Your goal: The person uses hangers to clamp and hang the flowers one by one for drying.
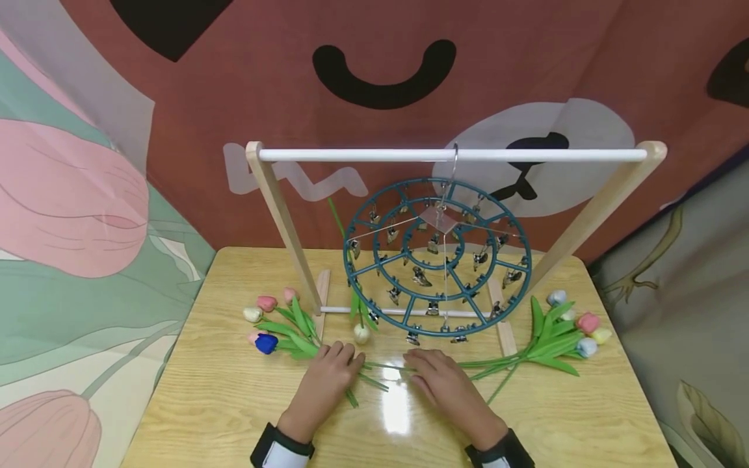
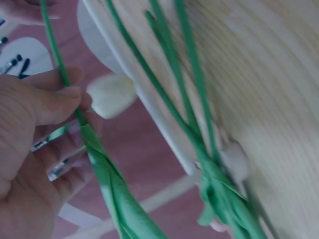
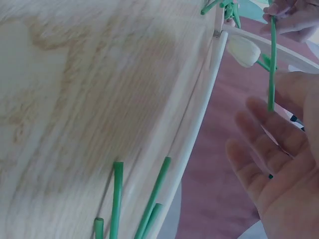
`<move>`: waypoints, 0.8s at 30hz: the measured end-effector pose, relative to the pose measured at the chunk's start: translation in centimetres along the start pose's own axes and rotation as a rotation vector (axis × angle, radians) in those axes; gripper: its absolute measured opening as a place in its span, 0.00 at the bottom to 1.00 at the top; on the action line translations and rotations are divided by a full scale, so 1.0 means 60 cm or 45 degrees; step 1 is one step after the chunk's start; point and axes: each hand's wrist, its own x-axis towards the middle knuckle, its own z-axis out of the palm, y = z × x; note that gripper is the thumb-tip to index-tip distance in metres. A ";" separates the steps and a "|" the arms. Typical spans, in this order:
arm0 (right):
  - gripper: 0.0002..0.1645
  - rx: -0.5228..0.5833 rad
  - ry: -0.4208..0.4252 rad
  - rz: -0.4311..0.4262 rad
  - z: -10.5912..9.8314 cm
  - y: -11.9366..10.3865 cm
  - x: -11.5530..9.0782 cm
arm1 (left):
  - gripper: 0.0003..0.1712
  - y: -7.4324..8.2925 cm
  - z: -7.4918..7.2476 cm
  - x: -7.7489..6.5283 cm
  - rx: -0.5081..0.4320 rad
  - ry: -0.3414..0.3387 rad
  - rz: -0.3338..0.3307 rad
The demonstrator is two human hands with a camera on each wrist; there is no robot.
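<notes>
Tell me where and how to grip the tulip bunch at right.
Probably best: pinch the bare stems just left of the leaves, the right hand coming from the near side; there they converge narrowly, while the flower heads fan out rightward.

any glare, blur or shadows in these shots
Head view: a bright white glare patch on the table; left wrist view: the white flower looks soft and blurred; right wrist view: thin shadows run beside some green stems lying on the wood.
</notes>
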 end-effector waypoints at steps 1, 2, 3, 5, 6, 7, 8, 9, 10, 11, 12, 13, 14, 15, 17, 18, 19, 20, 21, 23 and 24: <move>0.23 -0.002 0.001 -0.005 0.000 -0.001 0.001 | 0.14 0.005 -0.002 0.003 0.009 -0.014 0.009; 0.21 -0.005 0.001 -0.008 0.000 -0.001 0.001 | 0.14 0.010 -0.005 0.005 0.016 -0.022 0.021; 0.20 -0.010 0.002 -0.016 -0.001 -0.002 0.000 | 0.14 0.015 -0.007 0.007 0.019 -0.026 0.029; 0.17 0.009 0.016 -0.017 -0.003 -0.002 -0.002 | 0.15 0.021 -0.012 0.011 0.018 -0.022 0.046; 0.16 0.031 0.028 -0.013 -0.006 -0.002 -0.003 | 0.15 0.024 -0.014 0.012 0.016 -0.016 0.051; 0.16 0.055 0.043 -0.007 -0.008 -0.002 -0.005 | 0.15 0.026 -0.016 0.013 0.011 -0.013 0.053; 0.16 0.081 0.061 0.000 -0.012 -0.002 -0.006 | 0.14 0.027 -0.016 0.014 0.007 -0.004 0.056; 0.15 0.113 0.081 0.008 -0.016 -0.002 -0.007 | 0.13 0.028 -0.017 0.015 0.002 0.006 0.056; 0.15 0.150 0.104 0.020 -0.020 -0.002 -0.008 | 0.12 0.028 -0.017 0.015 -0.007 0.015 0.055; 0.15 0.178 0.125 0.030 -0.025 -0.003 -0.009 | 0.12 0.028 -0.016 0.015 -0.020 0.025 0.052; 0.15 0.205 0.142 0.042 -0.030 -0.003 -0.010 | 0.11 0.028 -0.015 0.014 -0.030 0.034 0.051; 0.15 0.222 0.155 0.051 -0.036 -0.004 -0.011 | 0.11 0.028 -0.014 0.014 -0.041 0.042 0.050; 0.15 0.234 0.163 0.057 -0.041 -0.006 -0.012 | 0.10 0.028 -0.013 0.013 -0.052 0.051 0.049; 0.15 0.245 0.167 0.064 -0.046 -0.007 -0.013 | 0.09 0.028 -0.013 0.013 -0.065 0.057 0.046; 0.15 0.260 0.177 0.074 -0.056 -0.011 -0.013 | 0.08 0.029 -0.012 0.013 -0.084 0.071 0.040; 0.15 0.278 0.183 0.076 -0.061 -0.013 -0.014 | 0.08 0.029 -0.012 0.013 -0.089 0.076 0.038; 0.15 0.302 0.193 0.070 -0.065 -0.015 -0.014 | 0.08 0.029 -0.012 0.013 -0.097 0.085 0.035; 0.16 0.331 0.215 0.057 -0.068 -0.017 -0.014 | 0.09 0.030 -0.013 0.013 -0.108 0.091 0.033; 0.16 0.374 0.235 0.045 -0.071 -0.019 -0.014 | 0.10 0.030 -0.015 0.014 -0.122 0.097 0.030; 0.18 0.485 0.281 0.022 -0.077 -0.024 -0.013 | 0.11 0.032 -0.021 0.016 -0.162 0.109 0.022; 0.20 0.556 0.302 0.017 -0.079 -0.026 -0.013 | 0.13 0.032 -0.024 0.017 -0.191 0.119 0.016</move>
